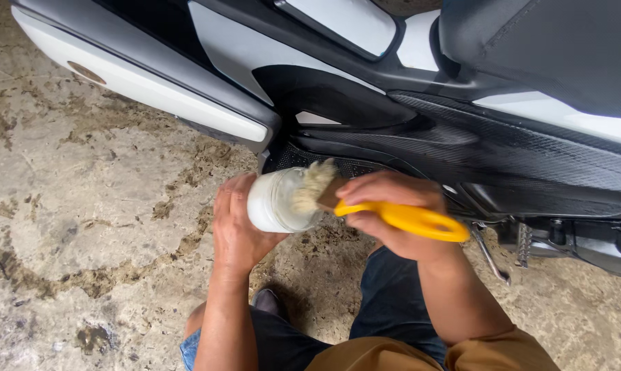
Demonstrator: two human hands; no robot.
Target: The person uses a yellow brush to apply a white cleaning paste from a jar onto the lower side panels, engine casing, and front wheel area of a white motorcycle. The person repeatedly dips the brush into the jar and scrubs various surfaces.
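Right hand: fingers curled tight round the yellow handle of a paintbrush, thumb side toward the bristles. The handle's looped end sticks out past the hand, away from the jar. Pale, worn bristles rest at the mouth of the jar, tips just over its rim.

Left hand: fingers wrapped round the closed end of the jar, pressed together, gripping it. The jar lies on its side, clear glass, whitish coating inside, mouth turned toward the brush.

Both hands sit just in front of the scooter, low by its black textured footboard. Jar and brush are held close below the footboard edge, not touching it as far as can be seen. The scooter has white and grey body panels and a black seat at its upper end. Its side stand hangs beyond the right wrist.

Stained, damp concrete floor spreads out from the scooter. The person squats, in dark trousers and a brown sleeve.
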